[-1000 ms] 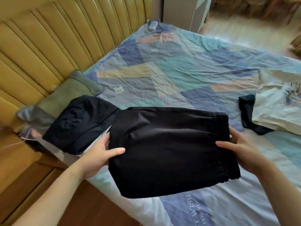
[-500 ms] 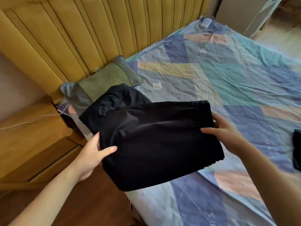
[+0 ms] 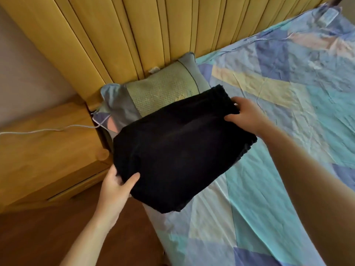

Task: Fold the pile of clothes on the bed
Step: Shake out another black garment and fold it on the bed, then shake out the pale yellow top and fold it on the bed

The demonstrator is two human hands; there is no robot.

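I see a tall yellow headboard (image 3: pixel 134 35) made of long padded strips, standing behind the bed. The bed has a sheet (image 3: pixel 288 93) with blue, green and pale yellow patches, and it is full of wrinkles. A green and grey pillow (image 3: pixel 159 87) leans against the headboard. Beside the bed I see a wooden nightstand (image 3: pixel 48 150) with a round knob, and a white cable (image 3: pixel 48 130) lies across its top. The floor (image 3: pixel 48 237) is dark reddish brown wood. A plain pale wall (image 3: pixel 23 73) is on the left.
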